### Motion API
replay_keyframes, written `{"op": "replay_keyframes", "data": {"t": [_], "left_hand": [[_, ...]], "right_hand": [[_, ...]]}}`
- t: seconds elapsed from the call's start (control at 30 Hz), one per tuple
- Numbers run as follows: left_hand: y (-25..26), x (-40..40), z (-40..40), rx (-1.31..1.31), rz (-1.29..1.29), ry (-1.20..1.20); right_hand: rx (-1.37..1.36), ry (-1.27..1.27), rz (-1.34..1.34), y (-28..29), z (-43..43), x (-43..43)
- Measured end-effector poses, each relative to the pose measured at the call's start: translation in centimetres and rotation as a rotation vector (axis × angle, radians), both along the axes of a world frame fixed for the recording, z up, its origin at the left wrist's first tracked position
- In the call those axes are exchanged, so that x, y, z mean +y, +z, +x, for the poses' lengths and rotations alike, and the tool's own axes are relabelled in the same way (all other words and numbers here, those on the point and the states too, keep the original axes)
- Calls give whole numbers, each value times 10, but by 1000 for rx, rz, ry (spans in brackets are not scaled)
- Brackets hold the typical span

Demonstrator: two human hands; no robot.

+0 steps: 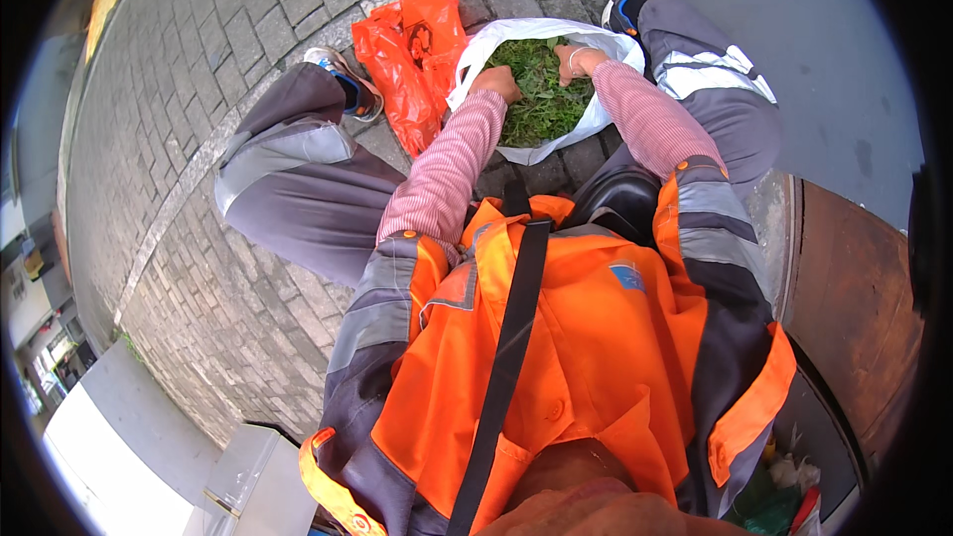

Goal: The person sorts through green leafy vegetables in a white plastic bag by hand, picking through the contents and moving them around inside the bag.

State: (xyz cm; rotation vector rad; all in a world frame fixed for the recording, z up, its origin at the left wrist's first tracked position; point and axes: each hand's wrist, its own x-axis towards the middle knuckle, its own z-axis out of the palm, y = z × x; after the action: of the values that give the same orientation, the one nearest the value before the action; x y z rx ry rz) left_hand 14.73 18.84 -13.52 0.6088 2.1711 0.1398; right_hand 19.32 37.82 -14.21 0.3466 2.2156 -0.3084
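Observation:
Between my legs on the paving stands a white plastic bag (547, 152), its mouth spread wide around a heap of leafy green plants (540, 100). My left hand (497, 82) is at the left side of the heap, fingers bent down against the greens near the bag's rim. My right hand (579, 62), with a thin pale band at the wrist, reaches into the upper right of the heap; its fingertips are partly hidden among the leaves. Whether either hand grips any stems cannot be made out. A red plastic bag (413, 59) lies crumpled against the white bag's left side.
My shoes rest on the grey paving bricks (283, 0) on either side of the bags. At the right are a grey panel (804, 52) and a brown board (849, 298). A pale box (253, 484) stands at the lower left.

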Motion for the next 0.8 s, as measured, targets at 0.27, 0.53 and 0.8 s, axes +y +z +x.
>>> {"op": "replay_keyframes", "data": {"t": [0.27, 0.53, 0.8], "left_hand": [[34, 21, 14, 186, 247, -34], [-2, -14, 7, 126, 344, 282], [-43, -10, -4, 421, 306, 303]], "right_hand": [[87, -479, -955, -12, -9, -10], [3, -678, -801, 19, -18, -22], [-39, -137, -44, -2, 1, 30]]}}
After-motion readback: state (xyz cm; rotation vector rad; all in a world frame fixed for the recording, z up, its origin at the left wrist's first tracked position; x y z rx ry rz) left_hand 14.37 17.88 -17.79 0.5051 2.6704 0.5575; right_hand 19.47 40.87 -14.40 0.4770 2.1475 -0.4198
